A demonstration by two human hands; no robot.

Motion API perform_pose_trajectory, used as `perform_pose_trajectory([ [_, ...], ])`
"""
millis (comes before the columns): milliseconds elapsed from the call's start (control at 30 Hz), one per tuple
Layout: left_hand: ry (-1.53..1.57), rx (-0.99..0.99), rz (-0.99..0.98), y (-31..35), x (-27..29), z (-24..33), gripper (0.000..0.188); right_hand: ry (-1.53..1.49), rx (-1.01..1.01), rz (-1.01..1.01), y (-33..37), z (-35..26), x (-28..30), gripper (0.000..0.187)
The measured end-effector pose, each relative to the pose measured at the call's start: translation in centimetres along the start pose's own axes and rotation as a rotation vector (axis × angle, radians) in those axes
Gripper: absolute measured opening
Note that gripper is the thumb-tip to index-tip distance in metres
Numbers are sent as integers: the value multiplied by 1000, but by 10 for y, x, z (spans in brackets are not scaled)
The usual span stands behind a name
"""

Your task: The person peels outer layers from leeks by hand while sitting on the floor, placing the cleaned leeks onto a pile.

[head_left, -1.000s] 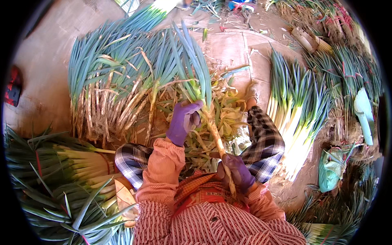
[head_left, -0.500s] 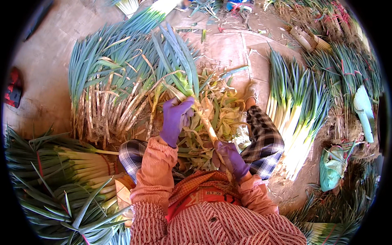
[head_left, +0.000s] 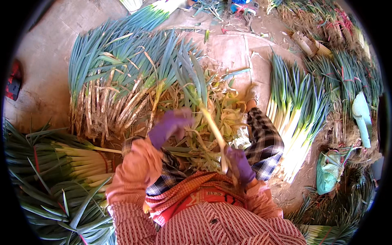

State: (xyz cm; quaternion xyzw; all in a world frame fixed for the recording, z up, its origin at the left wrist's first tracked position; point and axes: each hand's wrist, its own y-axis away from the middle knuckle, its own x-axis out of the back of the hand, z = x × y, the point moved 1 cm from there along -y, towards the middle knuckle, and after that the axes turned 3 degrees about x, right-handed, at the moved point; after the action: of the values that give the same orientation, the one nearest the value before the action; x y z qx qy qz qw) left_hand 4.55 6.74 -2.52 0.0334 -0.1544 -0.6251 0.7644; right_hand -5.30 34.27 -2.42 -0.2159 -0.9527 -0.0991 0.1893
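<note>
My right hand (head_left: 239, 165), in a purple glove, grips a long green onion (head_left: 213, 124) by its lower end in front of my lap. The onion tilts up and to the left, with a pale yellow-white stalk and blue-green leaves at its top. My left hand (head_left: 169, 127), also in a purple glove, is left of the stalk and apart from it. Motion smears its fingers, so I cannot see whether anything is in them. Beneath the onion lies a heap of dry, yellowish peeled leaves (head_left: 224, 102) between my legs.
Unpeeled onions (head_left: 110, 81) with brownish stalks lie ahead on the left. Clean white-stalked onions (head_left: 294, 118) are laid out on the right. Tied bundles (head_left: 81, 163) are at my left side, more bundles (head_left: 347, 77) far right. A green plastic bag (head_left: 330, 171) sits near those.
My left hand has come off the onion and swung left and down. The stalk, brownish and rough before, now shows pale and smooth. The onion's leafy top has shifted slightly right and down.
</note>
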Motion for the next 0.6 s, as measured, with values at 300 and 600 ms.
perform_pose_trajectory([
  [300,968,149,151,-42,6,19,25,306,567,195,-108,-35,1,10],
  [600,872,150,363,-30,1,48,18,-347,-68,192,-136,-62,-8,17],
])
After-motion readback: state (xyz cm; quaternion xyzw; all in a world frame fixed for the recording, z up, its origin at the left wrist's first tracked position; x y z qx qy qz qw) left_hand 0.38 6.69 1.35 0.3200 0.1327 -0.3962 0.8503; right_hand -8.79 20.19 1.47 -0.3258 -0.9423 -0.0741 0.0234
